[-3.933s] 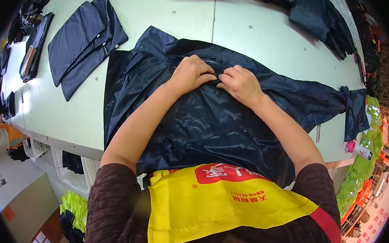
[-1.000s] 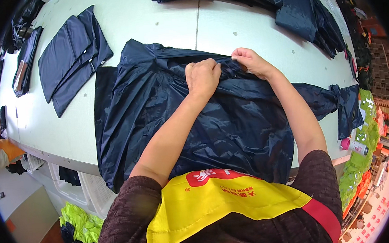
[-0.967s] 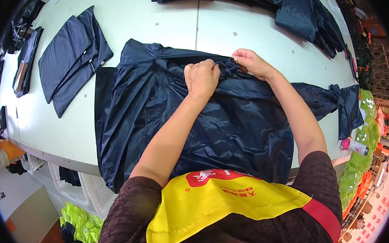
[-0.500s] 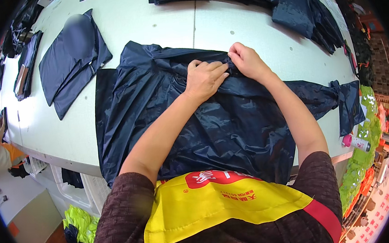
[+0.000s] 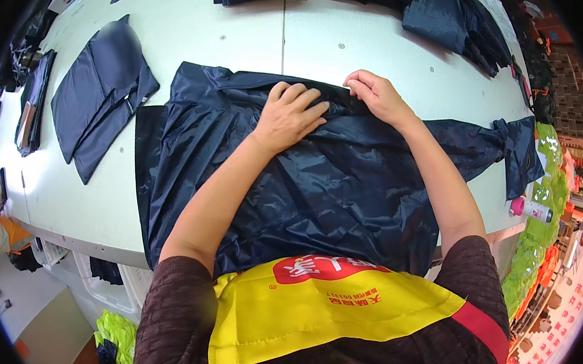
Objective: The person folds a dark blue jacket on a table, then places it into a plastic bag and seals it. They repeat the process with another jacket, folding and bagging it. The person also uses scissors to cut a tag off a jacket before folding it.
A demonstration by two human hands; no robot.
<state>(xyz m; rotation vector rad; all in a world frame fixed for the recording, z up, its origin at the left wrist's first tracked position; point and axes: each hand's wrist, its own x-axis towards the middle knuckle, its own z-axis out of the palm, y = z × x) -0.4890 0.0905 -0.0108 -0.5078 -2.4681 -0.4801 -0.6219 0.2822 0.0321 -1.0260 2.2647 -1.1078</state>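
Note:
A shiny navy garment [image 5: 320, 193], which looks like a jacket, lies spread and wrinkled in front of me, with one sleeve [image 5: 470, 142] stretched out to the right. Near its far edge my left hand [image 5: 291, 115] rests with bent fingers gripping a fold of the fabric; the fingertips are partly hidden. Farther right along that edge, my right hand [image 5: 377, 98] pinches the fabric between thumb and forefinger.
A folded navy garment [image 5: 103, 94] lies to the left, beside a narrow dark stack [image 5: 35, 103]. Along the far side runs a pile of folded navy garments [image 5: 432, 17]. A bottle with a pink cap [image 5: 532, 209] and lime-green items [image 5: 542, 231] are at the right table edge [image 5: 498, 236].
My left hand has slid slightly left along the fabric, its fingers more spread. My right hand has shifted slightly right, widening the gap between the hands. The whole view has shifted a little.

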